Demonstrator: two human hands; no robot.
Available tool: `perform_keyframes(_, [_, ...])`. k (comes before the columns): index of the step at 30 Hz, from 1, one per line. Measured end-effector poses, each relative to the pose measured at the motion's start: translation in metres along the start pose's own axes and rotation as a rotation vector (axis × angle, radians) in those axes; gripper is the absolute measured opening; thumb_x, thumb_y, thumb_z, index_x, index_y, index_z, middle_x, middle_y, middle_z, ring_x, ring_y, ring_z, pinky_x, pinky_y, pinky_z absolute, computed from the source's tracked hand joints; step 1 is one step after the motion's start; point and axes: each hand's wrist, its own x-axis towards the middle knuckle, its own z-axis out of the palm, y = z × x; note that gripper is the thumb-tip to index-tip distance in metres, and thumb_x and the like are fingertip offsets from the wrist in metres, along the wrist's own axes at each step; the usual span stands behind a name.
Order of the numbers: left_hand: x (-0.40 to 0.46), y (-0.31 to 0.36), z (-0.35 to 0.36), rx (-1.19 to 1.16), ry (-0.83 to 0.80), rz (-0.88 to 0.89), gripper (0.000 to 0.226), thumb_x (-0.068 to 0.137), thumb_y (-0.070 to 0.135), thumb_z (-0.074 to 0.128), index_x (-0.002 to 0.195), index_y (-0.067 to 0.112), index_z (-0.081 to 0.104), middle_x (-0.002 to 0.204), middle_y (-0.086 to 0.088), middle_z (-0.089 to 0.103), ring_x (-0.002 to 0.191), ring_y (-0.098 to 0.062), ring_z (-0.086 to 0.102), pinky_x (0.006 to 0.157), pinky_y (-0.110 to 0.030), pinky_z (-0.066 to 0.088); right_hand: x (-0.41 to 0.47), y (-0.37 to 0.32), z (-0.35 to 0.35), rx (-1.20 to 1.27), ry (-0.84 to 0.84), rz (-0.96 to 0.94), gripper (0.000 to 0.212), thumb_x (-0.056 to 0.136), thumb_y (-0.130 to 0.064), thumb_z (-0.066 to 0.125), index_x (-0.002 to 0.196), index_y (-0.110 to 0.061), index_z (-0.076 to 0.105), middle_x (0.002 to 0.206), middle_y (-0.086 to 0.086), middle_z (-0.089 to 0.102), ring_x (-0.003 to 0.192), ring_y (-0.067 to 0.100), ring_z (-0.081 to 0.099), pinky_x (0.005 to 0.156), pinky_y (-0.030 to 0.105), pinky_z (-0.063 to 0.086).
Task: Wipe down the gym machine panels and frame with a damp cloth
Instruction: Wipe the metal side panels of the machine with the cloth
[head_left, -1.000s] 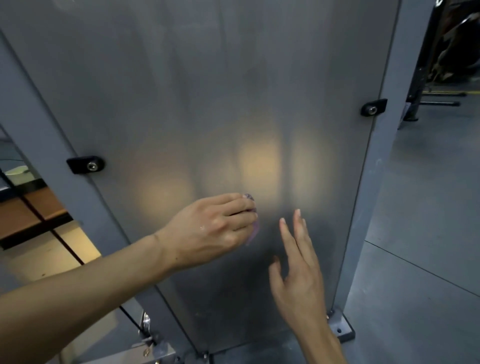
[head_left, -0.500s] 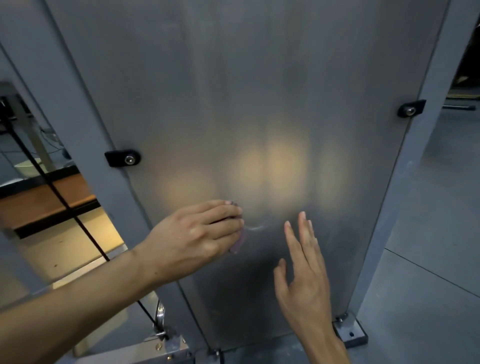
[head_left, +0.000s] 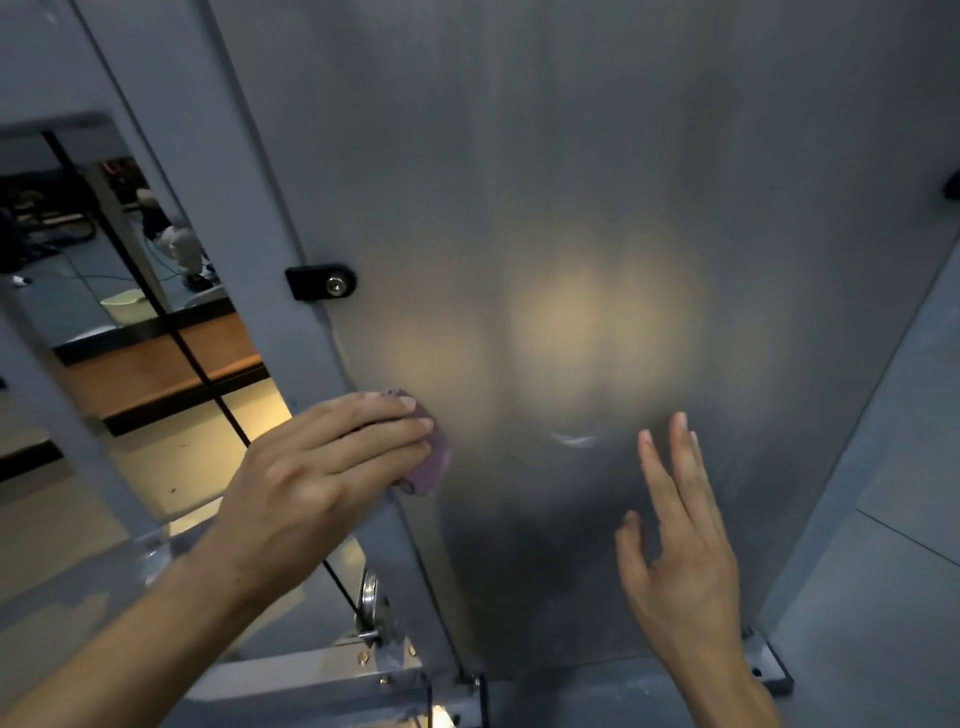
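Left hand (head_left: 311, 478) presses purple cloth (head_left: 428, 462) on panel (head_left: 571, 182) — right hand (head_left: 680, 551) spread

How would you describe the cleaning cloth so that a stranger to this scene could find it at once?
Start at the big grey metal panel that fills the view and go to its left edge, below the black bracket. There the left hand presses a small cloth against the panel. It is the only purple thing, peeking out past the fingers.
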Motion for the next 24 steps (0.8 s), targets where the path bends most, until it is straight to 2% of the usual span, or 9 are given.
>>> perform_keyframes(2, [-0.012,0.001,0.018,-0.002,0.059,-0.082,0.036,0.104,0.035,0.054,0.139,0.023,0.056,0.142,0.011,0.061,0.127,-0.010,0.063,0.107,-0.032,0.052,0.000,0.000,0.000,-0.002,-0.006,0.011,0.081,0.082,0.011,0.066,0.155,-0.011,0.041,0.171,-0.001,0.017,0.157,0.021,0.019,0.108,0.063,0.044])
perform_keyframes(5, [-0.036,-0.001,0.042,0.244,0.010,-0.071,0.033,0.093,0.021,0.069,0.126,0.015,0.071,0.132,-0.003,0.070,0.120,-0.019,0.068,0.092,-0.047,0.062,0.000,0.001,0.002,0.000,-0.009,0.018,0.085,0.078,0.013,0.069,0.155,-0.011,0.041,0.171,-0.003,0.017,0.157,0.020,0.018,0.106,0.064,0.045])
perform_keyframes(7, [-0.035,0.001,0.037,0.375,-0.034,-0.052,0.035,0.082,0.015,0.079,0.117,0.011,0.076,0.123,-0.006,0.074,0.114,-0.021,0.070,0.090,-0.044,0.062,0.000,0.001,0.002,0.001,0.002,0.021,0.086,0.078,0.014,0.069,0.155,-0.010,0.042,0.171,-0.002,0.017,0.157,0.020,0.019,0.107,0.064,0.044])
perform_keyframes(10, [-0.015,0.006,0.009,0.465,0.148,-0.048,0.024,0.092,0.015,0.071,0.114,0.008,0.077,0.118,-0.008,0.075,0.110,-0.021,0.068,0.104,-0.026,0.050,-0.001,0.002,0.003,0.005,0.020,-0.006,0.076,0.084,0.010,0.062,0.155,-0.009,0.042,0.170,0.000,0.019,0.156,0.023,0.021,0.109,0.064,0.043])
perform_keyframes(12, [0.001,0.008,-0.008,0.487,0.316,-0.091,0.020,0.093,0.009,0.072,0.112,0.007,0.078,0.116,-0.009,0.075,0.107,-0.022,0.066,0.105,-0.016,0.040,-0.001,0.002,0.003,0.000,0.024,-0.018,0.072,0.085,0.000,0.057,0.154,-0.008,0.042,0.170,0.002,0.019,0.156,0.024,0.021,0.111,0.061,0.042])
perform_keyframes(14, [0.005,0.009,-0.004,0.509,0.373,-0.126,0.019,0.092,0.008,0.073,0.110,0.005,0.079,0.112,-0.010,0.075,0.101,-0.024,0.065,0.097,-0.018,0.042,-0.001,0.003,0.004,0.000,0.036,-0.024,0.071,0.084,-0.004,0.055,0.153,-0.007,0.043,0.170,0.003,0.020,0.156,0.025,0.022,0.115,0.053,0.038])
perform_keyframes(17, [-0.017,0.006,0.028,0.479,0.260,-0.185,0.022,0.087,0.013,0.078,0.108,0.006,0.079,0.106,-0.010,0.076,0.096,-0.020,0.061,0.085,-0.024,0.045,0.000,0.002,0.007,-0.004,0.058,-0.028,0.070,0.083,-0.005,0.056,0.152,-0.006,0.044,0.170,0.003,0.020,0.156,0.025,0.023,0.119,0.039,0.032])
perform_keyframes(20, [-0.035,0.002,0.044,0.457,0.165,-0.225,0.037,0.074,0.008,0.088,0.109,0.008,0.079,0.105,-0.006,0.077,0.096,-0.020,0.063,0.080,-0.029,0.052,0.000,0.001,0.009,-0.003,0.060,-0.005,0.071,0.082,-0.005,0.056,0.153,-0.008,0.045,0.170,0.002,0.021,0.156,0.023,0.022,0.116,0.042,0.035])
perform_keyframes(24, [-0.004,0.004,0.012,0.474,0.389,-0.172,0.024,0.088,0.010,0.077,0.111,0.006,0.077,0.109,-0.008,0.075,0.098,-0.025,0.065,0.088,-0.031,0.050,0.000,0.001,0.008,-0.005,0.066,-0.015,0.071,0.083,-0.007,0.056,0.153,-0.009,0.044,0.170,0.002,0.021,0.156,0.023,0.022,0.115,0.045,0.037])
